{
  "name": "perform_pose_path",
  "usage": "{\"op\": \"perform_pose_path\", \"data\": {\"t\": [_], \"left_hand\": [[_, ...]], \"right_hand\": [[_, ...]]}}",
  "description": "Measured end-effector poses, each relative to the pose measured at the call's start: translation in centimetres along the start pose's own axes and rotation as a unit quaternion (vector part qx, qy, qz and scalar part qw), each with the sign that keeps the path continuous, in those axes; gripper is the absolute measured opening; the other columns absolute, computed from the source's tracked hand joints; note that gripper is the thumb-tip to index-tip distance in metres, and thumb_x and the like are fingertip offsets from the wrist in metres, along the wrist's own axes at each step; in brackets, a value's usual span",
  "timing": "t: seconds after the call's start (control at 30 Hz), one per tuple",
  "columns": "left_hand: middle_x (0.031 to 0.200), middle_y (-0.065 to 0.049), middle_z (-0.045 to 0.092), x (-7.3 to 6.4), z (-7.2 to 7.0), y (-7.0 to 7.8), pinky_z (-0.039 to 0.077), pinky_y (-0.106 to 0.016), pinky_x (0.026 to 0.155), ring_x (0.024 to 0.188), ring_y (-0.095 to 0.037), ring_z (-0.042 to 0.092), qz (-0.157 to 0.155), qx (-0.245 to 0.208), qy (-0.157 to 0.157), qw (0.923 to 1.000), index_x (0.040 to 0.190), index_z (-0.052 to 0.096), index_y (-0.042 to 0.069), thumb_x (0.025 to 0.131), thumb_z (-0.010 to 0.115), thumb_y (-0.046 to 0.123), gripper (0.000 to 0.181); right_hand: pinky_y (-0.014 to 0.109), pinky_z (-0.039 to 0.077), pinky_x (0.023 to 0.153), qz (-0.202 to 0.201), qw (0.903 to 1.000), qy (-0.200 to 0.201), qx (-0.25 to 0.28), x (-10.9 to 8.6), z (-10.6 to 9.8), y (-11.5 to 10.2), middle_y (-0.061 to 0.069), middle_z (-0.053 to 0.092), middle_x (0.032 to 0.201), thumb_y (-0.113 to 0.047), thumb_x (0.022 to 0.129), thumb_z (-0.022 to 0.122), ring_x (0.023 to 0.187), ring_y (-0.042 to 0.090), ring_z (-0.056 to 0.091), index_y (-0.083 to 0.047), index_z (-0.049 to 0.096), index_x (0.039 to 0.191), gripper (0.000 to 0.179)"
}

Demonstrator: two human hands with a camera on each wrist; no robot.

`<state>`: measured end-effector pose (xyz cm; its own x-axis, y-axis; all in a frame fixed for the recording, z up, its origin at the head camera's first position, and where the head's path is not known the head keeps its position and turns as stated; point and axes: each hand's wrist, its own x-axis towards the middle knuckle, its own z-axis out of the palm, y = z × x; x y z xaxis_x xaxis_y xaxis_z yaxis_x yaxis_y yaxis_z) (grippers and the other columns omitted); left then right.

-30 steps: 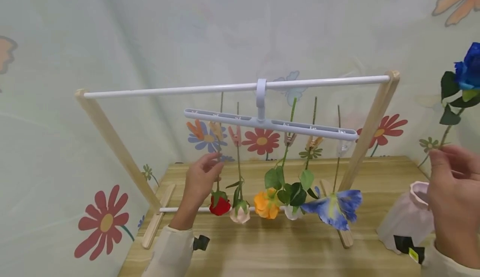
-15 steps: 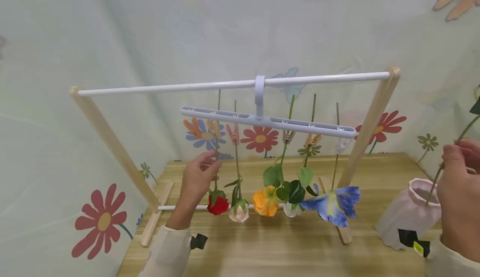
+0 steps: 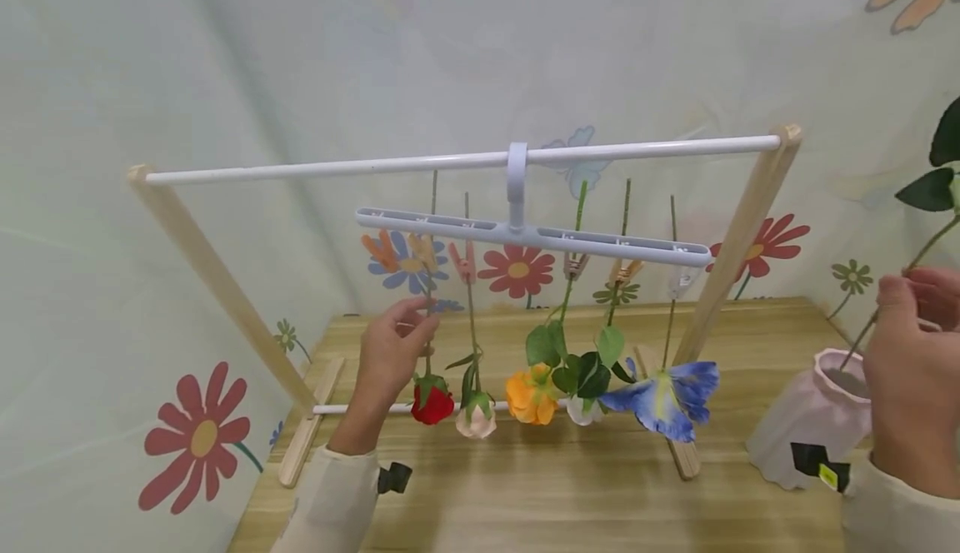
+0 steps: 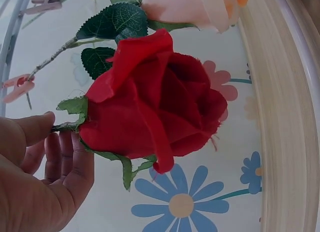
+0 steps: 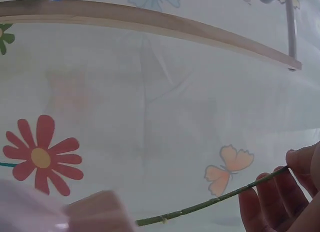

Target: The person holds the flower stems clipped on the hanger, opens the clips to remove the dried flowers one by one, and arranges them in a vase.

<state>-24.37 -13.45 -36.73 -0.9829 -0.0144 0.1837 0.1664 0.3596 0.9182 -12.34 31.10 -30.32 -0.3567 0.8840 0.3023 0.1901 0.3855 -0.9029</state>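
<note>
The left hand (image 3: 393, 341) pinches the red rose (image 3: 432, 404) by its stem, the bloom hanging head-down just below the grip. The right hand (image 3: 918, 361) pinches a leafy stem (image 5: 200, 205), its foot at the mouth of the pink vase (image 3: 802, 424) just inward. From here, I'd say light, steady pinches serve best, keeping that foot off the rim.

The rose (image 4: 155, 101) is red, the vase (image 3: 791, 432) pale pink, the backdrop (image 3: 337, 78) flowered red and blue.
</note>
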Motion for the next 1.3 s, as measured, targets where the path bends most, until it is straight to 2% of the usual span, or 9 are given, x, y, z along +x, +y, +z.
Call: {"op": "perform_pose_path", "data": {"t": [0.1,0.27,0.47,0.57,0.67,0.8,0.9,1.13,1.3], "left_hand": [[0.102,-0.016,0.069,-0.1,0.0,0.0,0.064,-0.032,0.071,0.084,-0.019,0.069,-0.003,0.000,-0.004,1.0000,0.126,0.069,0.014,0.096,0.071,0.021,0.031],[0.102,-0.017,0.069,-0.1,-0.1,0.0,0.064,-0.033,0.072,0.080,-0.018,0.070,-0.007,0.004,-0.005,1.0000,0.128,0.069,0.013,0.096,0.071,0.020,0.033],[0.100,-0.014,0.069,-0.3,-0.2,0.0,0.064,-0.034,0.073,0.078,-0.018,0.071,-0.007,0.009,-0.002,0.9999,0.128,0.069,0.013,0.096,0.071,0.019,0.033],[0.099,-0.014,0.069,-0.3,-0.2,0.0,0.064,-0.034,0.072,0.077,-0.018,0.072,-0.005,0.006,-0.002,1.0000,0.128,0.069,0.013,0.095,0.071,0.020,0.033],[0.098,-0.014,0.069,-0.4,-0.2,0.0,0.064,-0.033,0.071,0.077,-0.020,0.072,0.000,0.002,-0.001,1.0000,0.127,0.069,0.012,0.095,0.072,0.020,0.033],[0.098,-0.015,0.069,-0.5,-0.2,0.0,0.064,-0.031,0.071,0.080,-0.019,0.071,0.004,0.000,0.004,1.0000,0.126,0.070,0.014,0.095,0.072,0.020,0.032],[0.098,-0.015,0.069,-0.5,-0.2,0.0,0.063,-0.031,0.071,0.081,-0.017,0.071,0.004,0.000,0.005,1.0000,0.126,0.071,0.015,0.095,0.072,0.021,0.031],[0.099,-0.016,0.069,-0.6,-0.4,0.2,0.063,-0.030,0.072,0.081,-0.018,0.071,-0.002,-0.001,0.003,1.0000,0.126,0.070,0.017,0.095,0.071,0.023,0.032],[0.100,-0.015,0.069,-0.8,-0.2,0.4,0.063,-0.030,0.072,0.081,-0.017,0.070,-0.009,-0.006,0.004,0.9999,0.128,0.069,0.016,0.095,0.071,0.021,0.033]], "right_hand": [[0.017,0.035,0.097,0.013,0.9995,-0.022,0.020,0.4,0.7,1.4,-0.035,0.042,0.104,-0.043,0.104,0.048,0.096,-0.015,0.036,-0.037,0.058,0.136,0.034],[0.019,0.034,0.092,0.042,0.9973,-0.059,-0.011,1.1,1.1,3.3,-0.036,0.039,0.103,-0.043,0.103,0.047,0.093,-0.015,0.033,-0.037,0.057,0.135,0.034],[0.020,0.033,0.079,0.019,0.9916,-0.094,-0.087,1.7,1.1,4.2,-0.010,0.055,0.110,-0.041,0.104,0.045,0.086,-0.009,0.033,-0.015,0.057,0.143,0.048],[0.022,0.032,0.072,0.033,0.9876,-0.104,-0.113,1.9,0.8,4.2,0.001,0.057,0.115,-0.041,0.104,0.043,0.086,-0.001,0.038,-0.015,0.055,0.146,0.051],[0.022,0.032,0.069,0.073,0.9840,-0.116,-0.114,2.1,0.4,4.0,-0.005,0.053,0.112,-0.046,0.104,0.041,0.090,0.008,0.041,-0.019,0.051,0.149,0.054],[0.024,0.033,0.072,0.088,0.9792,-0.135,-0.124,2.4,-0.1,3.7,0.003,0.052,0.116,-0.047,0.105,0.038,0.096,0.020,0.043,-0.017,0.046,0.152,0.057],[0.024,0.034,0.066,0.089,0.9740,-0.153,-0.142,2.9,-0.5,3.6,0.014,0.052,0.116,-0.048,0.105,0.034,0.092,0.027,0.044,-0.009,0.045,0.151,0.061],[0.018,0.034,0.048,0.048,0.9841,-0.130,-0.111,3.0,-0.9,4.3,-0.005,0.052,0.076,-0.044,0.102,0.048,0.063,0.007,0.041,0.002,0.061,0.113,0.050],[0.012,0.033,0.046,0.029,0.9793,-0.148,-0.135,1.4,-1.0,2.8,0.015,0.059,0.101,-0.046,0.105,0.045,0.074,0.018,0.046,0.001,0.059,0.133,0.057]]}}
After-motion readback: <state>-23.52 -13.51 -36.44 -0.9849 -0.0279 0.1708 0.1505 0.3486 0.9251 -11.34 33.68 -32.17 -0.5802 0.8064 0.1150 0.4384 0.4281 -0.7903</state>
